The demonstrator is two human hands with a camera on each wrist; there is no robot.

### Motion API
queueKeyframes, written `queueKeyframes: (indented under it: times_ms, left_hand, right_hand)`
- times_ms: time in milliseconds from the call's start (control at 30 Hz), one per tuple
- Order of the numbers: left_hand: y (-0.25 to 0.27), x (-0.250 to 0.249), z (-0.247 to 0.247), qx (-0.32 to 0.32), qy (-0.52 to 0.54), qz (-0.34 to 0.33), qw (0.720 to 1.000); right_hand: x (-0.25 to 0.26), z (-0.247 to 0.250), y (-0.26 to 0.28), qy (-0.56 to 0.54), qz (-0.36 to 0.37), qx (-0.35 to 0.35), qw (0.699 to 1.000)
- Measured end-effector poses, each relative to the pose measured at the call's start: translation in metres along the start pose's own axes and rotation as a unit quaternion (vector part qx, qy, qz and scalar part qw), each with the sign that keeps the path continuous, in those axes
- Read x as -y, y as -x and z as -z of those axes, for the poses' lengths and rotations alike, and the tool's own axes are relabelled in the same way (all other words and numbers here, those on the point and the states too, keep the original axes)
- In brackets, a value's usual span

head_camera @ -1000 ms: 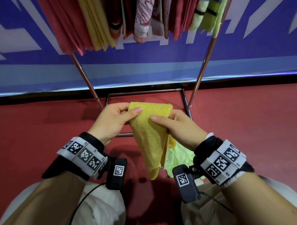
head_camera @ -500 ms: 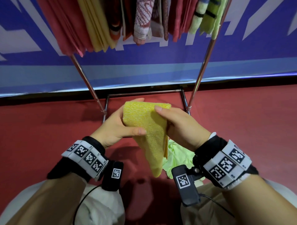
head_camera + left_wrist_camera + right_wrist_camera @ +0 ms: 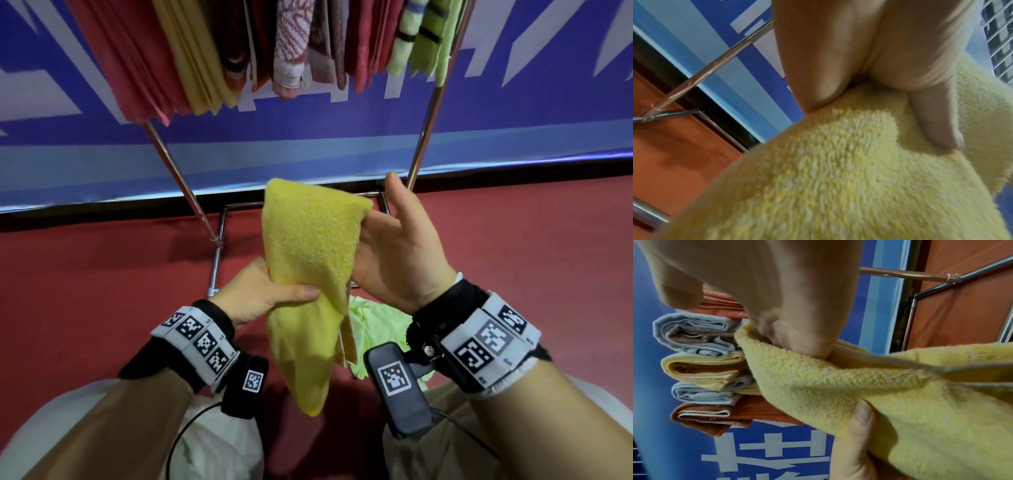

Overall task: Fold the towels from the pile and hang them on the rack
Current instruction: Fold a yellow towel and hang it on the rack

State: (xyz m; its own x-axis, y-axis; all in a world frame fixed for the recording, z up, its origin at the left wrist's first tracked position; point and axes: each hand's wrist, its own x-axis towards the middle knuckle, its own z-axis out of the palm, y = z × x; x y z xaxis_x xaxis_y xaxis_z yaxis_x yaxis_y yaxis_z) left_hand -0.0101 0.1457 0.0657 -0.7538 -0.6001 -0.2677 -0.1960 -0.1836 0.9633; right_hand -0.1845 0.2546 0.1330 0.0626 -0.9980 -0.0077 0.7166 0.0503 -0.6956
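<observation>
A fluffy yellow towel (image 3: 308, 246) hangs folded between my hands, below the rack (image 3: 425, 130). My left hand (image 3: 263, 294) grips its middle, thumb pressed across the front; the left wrist view shows that thumb (image 3: 931, 123) sunk in the yellow towel (image 3: 838, 178). My right hand (image 3: 394, 253) is at the upper right corner. Its fingers are tucked behind the cloth and its thumb is raised clear of it. In the right wrist view the right hand (image 3: 789, 308) reaches into the fold of the yellow towel (image 3: 859, 386). A pale green towel (image 3: 380, 322) lies on the floor under my hands.
Several folded towels (image 3: 212, 54) in red, yellow, pink and green hang packed along the rack's top bar. Two slanted chrome poles (image 3: 181, 178) run down to a metal base frame (image 3: 215, 263) on the red floor. A blue banner wall stands behind.
Both hands lifted the towel toward the rack. My right thumb left the top edge and now points up, with the fingers slid behind the cloth. My left hand slid down to the towel's middle.
</observation>
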Motion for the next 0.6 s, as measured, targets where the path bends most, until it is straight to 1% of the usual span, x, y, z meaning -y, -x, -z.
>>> queueKeyframes:
  times_ms: [33, 133, 300, 367, 467, 600]
  left_hand:
    - [0.001, 0.001, -0.001, 0.007, 0.003, 0.009, 1.000]
    - [0.003, -0.001, -0.003, 0.022, -0.003, 0.035, 0.999]
    - [0.007, -0.006, 0.001, 0.032, -0.013, 0.044, 0.998]
    - [0.007, -0.004, 0.005, 0.036, 0.009, 0.050, 0.998]
    - [0.007, -0.004, 0.011, 0.052, 0.049, 0.066, 0.995]
    - [0.008, -0.004, 0.014, 0.087, 0.049, 0.070, 0.992]
  right_hand:
    - [0.000, 0.001, 0.000, 0.000, 0.008, 0.002, 1.000]
    - [0.000, 0.007, -0.001, 0.025, 0.027, -0.037, 0.999]
    - [-0.003, 0.018, -0.003, 0.042, 0.018, -0.074, 0.996]
    - [-0.004, 0.021, -0.006, 0.050, 0.017, -0.081, 0.995]
    - [-0.002, 0.024, -0.011, 0.039, 0.038, -0.109, 0.993]
    - [-0.001, 0.027, -0.016, 0.028, 0.052, -0.134, 0.989]
